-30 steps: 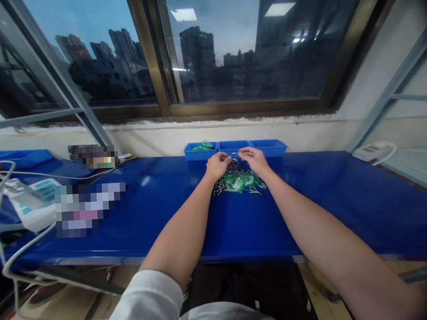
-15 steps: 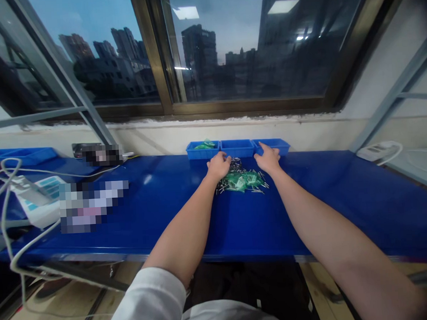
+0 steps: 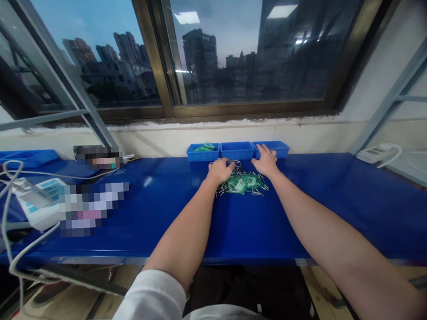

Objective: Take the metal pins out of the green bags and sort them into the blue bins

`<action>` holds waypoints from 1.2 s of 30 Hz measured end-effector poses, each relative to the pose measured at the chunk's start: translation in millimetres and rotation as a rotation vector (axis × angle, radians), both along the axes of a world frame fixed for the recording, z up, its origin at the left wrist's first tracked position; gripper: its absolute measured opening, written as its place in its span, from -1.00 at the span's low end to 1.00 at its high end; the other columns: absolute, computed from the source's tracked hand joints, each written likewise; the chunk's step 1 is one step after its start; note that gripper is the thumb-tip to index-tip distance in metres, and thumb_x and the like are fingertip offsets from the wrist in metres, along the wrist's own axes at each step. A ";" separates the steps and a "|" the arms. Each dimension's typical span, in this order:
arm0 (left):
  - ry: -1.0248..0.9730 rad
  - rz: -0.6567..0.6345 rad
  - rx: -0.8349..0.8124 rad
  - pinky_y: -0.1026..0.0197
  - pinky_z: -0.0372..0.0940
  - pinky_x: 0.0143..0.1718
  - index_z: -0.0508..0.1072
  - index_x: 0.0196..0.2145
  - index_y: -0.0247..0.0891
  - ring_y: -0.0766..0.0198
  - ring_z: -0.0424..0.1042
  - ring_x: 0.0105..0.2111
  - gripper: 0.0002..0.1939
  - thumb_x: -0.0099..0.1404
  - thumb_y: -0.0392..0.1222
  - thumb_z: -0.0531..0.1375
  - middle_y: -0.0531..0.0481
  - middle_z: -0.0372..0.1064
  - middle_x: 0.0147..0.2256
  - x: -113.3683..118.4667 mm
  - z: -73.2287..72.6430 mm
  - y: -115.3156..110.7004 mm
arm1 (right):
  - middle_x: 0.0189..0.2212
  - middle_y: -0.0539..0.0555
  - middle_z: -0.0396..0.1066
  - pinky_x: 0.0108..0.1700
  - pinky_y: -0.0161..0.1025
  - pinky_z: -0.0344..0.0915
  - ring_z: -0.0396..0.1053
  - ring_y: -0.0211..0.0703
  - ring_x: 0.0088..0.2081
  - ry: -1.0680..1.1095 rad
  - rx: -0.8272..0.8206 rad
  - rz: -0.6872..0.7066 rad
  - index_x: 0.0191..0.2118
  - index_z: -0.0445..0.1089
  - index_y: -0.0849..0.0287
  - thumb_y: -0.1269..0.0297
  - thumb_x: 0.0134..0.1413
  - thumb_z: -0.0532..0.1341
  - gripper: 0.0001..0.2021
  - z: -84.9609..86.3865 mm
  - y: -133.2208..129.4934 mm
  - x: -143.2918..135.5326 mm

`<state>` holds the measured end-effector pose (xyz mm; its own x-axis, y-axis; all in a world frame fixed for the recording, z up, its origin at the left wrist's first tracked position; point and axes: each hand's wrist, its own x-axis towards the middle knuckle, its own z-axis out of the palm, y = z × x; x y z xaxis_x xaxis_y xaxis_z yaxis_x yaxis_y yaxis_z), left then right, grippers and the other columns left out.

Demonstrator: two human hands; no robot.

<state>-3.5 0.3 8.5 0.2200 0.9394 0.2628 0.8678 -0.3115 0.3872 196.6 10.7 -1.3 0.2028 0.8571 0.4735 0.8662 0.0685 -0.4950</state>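
Small metal pins point(image 3: 257, 192) lie in a loose pile on the blue table, with green plastic bags point(image 3: 244, 182) on top. My left hand point(image 3: 220, 170) rests at the pile's left back edge, fingers apart and over some of the pins. At the back right of the pile is my right hand point(image 3: 265, 162), its fingers spread in front of the right blue bin point(image 3: 280, 148). Nothing shows in either hand. The left blue bin point(image 3: 203, 155) holds green bags, and the middle blue bin point(image 3: 237, 151) stands between the two.
On the blue table point(image 3: 159, 220), a white device point(image 3: 40, 202) with cables stands at the left. Another blue tray point(image 3: 38, 158) is at the far left. A white power strip point(image 3: 376, 154) lies at the right, by a grey metal frame. The window is behind.
My right hand has shifted slightly left, toward the pile. My left hand has moved only a little, and its fingers lie a bit further over the pins. The view has tilted slightly.
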 end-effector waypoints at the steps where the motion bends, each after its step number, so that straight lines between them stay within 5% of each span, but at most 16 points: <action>1: 0.020 -0.014 0.003 0.04 0.07 0.05 0.35 -0.01 -0.20 0.06 0.25 0.05 -0.54 0.30 0.10 -0.06 -0.14 0.31 0.03 -0.3 -0.3 -0.3 | 0.17 0.18 0.13 0.03 0.11 0.10 0.06 0.20 0.10 -0.008 0.034 0.015 0.14 0.21 0.12 0.24 -0.10 0.16 -0.42 0.9 -0.7 -1.9; 4: 0.072 -0.057 0.002 0.04 0.06 0.07 0.34 0.03 -0.19 0.05 0.22 0.08 -0.53 0.30 0.07 -0.08 -0.14 0.27 0.08 -0.9 -2.5 0.1 | -0.11 0.16 0.40 0.02 -0.07 0.15 0.24 0.02 -0.02 -0.063 0.064 0.149 -0.11 0.42 0.19 0.31 -0.05 0.13 -0.67 3.3 -3.1 -9.9; 9: 0.116 -0.101 -0.048 0.07 0.04 0.11 0.29 0.09 -0.21 0.06 0.14 0.15 -0.49 0.30 0.05 -0.10 -0.14 0.15 0.16 -1.1 -8.8 5.0 | -0.37 0.10 0.49 -0.18 -0.28 0.24 0.40 -0.14 -0.28 -0.144 -0.145 0.340 -0.36 0.48 0.16 0.18 -0.02 0.15 -0.78 3.7 -7.7 -27.1; 13: 0.150 -0.120 -0.073 0.10 0.06 0.10 0.29 0.10 -0.24 0.05 0.17 0.14 -0.47 0.29 0.06 -0.10 -0.18 0.14 0.17 -0.6 -10.7 7.3 | -0.37 0.14 0.50 -0.27 -0.29 0.22 0.41 -0.09 -0.28 -0.199 -0.238 0.288 -0.42 0.47 0.14 0.08 -0.04 0.15 -0.75 2.6 -9.6 -35.3; 30: 0.145 -0.173 -0.036 0.14 0.21 -0.03 0.40 -0.02 -0.20 0.04 0.35 -0.02 -0.57 0.27 -0.01 -0.04 -0.14 0.35 0.01 -0.6 -3.8 -2.0 | -0.46 0.27 0.47 -0.41 -0.26 0.19 0.44 0.04 -0.34 -0.165 -0.366 0.205 -0.42 0.47 0.23 0.26 -0.06 0.15 -0.81 8.4 -14.4 -51.3; 36: 0.023 -0.160 0.060 0.15 0.21 -0.02 0.31 0.06 -0.27 0.08 0.35 -0.03 -0.53 0.25 -0.01 0.04 -0.19 0.36 -0.01 -1.0 -5.1 0.0 | -0.32 0.24 0.47 -0.26 -0.24 0.20 0.41 -0.03 -0.26 -0.097 -0.180 0.249 -0.28 0.39 0.23 0.31 0.12 0.01 -0.77 6.6 -13.6 -48.1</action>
